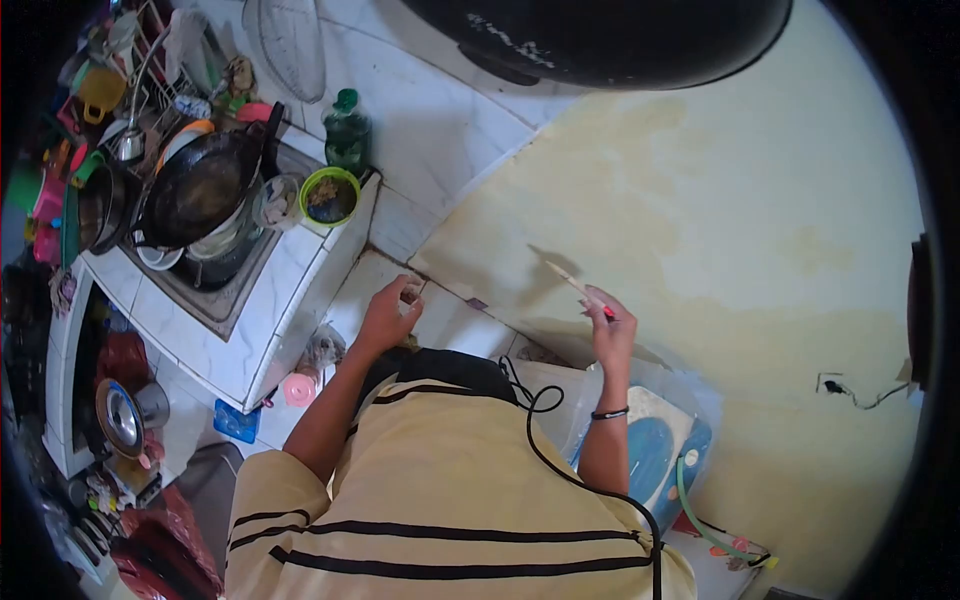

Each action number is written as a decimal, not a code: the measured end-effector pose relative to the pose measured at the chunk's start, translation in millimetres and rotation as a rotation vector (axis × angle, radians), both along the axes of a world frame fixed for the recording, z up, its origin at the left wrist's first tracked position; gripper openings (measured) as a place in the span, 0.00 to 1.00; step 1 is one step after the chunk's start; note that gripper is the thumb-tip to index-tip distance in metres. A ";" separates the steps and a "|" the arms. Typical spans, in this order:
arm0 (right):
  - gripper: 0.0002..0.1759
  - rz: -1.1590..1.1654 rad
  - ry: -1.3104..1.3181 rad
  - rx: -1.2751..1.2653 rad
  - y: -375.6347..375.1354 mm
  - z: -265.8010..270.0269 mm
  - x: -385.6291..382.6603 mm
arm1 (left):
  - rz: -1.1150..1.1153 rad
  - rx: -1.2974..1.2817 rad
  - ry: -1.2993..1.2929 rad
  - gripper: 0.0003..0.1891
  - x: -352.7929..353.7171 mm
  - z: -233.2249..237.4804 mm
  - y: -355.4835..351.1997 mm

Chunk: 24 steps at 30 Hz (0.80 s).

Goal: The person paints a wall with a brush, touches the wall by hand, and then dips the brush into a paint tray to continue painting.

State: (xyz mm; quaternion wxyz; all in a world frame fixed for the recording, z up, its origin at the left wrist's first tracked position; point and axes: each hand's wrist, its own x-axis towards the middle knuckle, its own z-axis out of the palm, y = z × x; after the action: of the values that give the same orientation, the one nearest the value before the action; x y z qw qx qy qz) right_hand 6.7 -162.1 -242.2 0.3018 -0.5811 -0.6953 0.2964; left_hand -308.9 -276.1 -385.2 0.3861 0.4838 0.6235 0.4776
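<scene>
My right hand is raised in front of the pale yellow wall, fingers closed around a slim, pale, pointed stick-like tool. A bit of red shows at the fingers, and the tool's exact kind is not clear. Its tip points up and left, and a shadow falls on the wall behind. To the left, my left hand hovers beside the tiled counter's end, over the floor. Its fingers are loosely curled with a gap to the thumb, and nothing shows in them.
On the tiled counter, a black wok sits over dishes in the sink. A lime-green container and a green bottle stand near its edge. A large black object hangs overhead. A blue-and-white appliance is at lower right.
</scene>
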 end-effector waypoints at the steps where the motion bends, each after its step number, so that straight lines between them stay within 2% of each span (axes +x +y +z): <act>1: 0.12 0.013 -0.007 -0.006 -0.1 -10.2 -4.5 | 0.006 -0.005 -0.006 0.16 -1.7 0.1 -2.2; 5: 0.13 0.101 -0.102 0.017 4.5 -44.4 -21.0 | 0.003 0.019 0.006 0.16 -4.8 1.7 -3.9; 7: 0.13 0.192 -0.232 0.181 9.9 -53.7 -34.8 | -0.008 0.023 -0.005 0.16 -3.6 7.6 -3.4; 14: 0.11 0.211 -0.250 0.295 36.7 -72.8 -66.5 | -0.114 0.063 0.020 0.16 -2.0 21.2 6.2; 18: 0.11 0.217 -0.263 0.308 44.6 -70.0 -77.5 | -0.114 0.028 0.013 0.15 -1.2 32.0 8.5; 24: 0.11 0.175 -0.204 0.499 32.5 -43.2 -85.8 | -0.113 0.061 0.041 0.15 -5.0 23.0 1.1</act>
State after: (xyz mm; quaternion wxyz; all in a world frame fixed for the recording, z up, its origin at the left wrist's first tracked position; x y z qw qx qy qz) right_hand -79.1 -129.6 -285.3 0.3372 -0.4535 -0.8210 0.0809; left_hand -314.0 -275.0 -362.2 0.3849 0.5393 0.5881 0.4638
